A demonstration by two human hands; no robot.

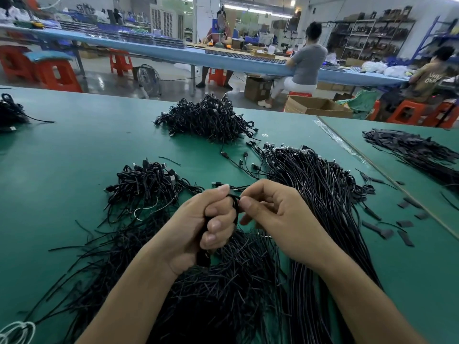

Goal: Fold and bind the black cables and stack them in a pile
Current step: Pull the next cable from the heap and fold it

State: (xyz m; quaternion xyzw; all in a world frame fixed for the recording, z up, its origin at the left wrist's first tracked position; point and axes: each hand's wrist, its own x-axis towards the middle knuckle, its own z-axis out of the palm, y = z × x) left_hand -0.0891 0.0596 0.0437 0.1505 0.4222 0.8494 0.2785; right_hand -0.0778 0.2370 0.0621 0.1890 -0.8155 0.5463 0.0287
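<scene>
Black cable [203,258]: folded into a short bundle and stood upright in the left hand [196,219]; its top loop showed between the two hands.
Left hand: fist curled tight round the bundle's middle, thumb laid along the top.
Right hand [275,214]: thumb and forefinger pinched something thin at the bundle's top, probably a tie, though it was too small to be sure. The other fingers were loosely curled.
Handling (judged): light, soft and springy. The folds would likely spring open if the fist loosened before binding. Best hold was the bundle's waist, with the plug ends left free.
Bound pile [149,184]: lay just beyond the left hand on the desk [74,145]; a larger pile [206,120] lay further ahead of both hands.
Unfolded cables [323,194]: a long sheaf to the right of and under the right hand.
Short ties [223,281]: heaped beneath both wrists.
Room: bare desk lay well left of the left hand.
Edges: desk seam [372,167] and black scraps [404,224] lay right of the right hand; the far desk edge was well beyond the larger pile.
</scene>
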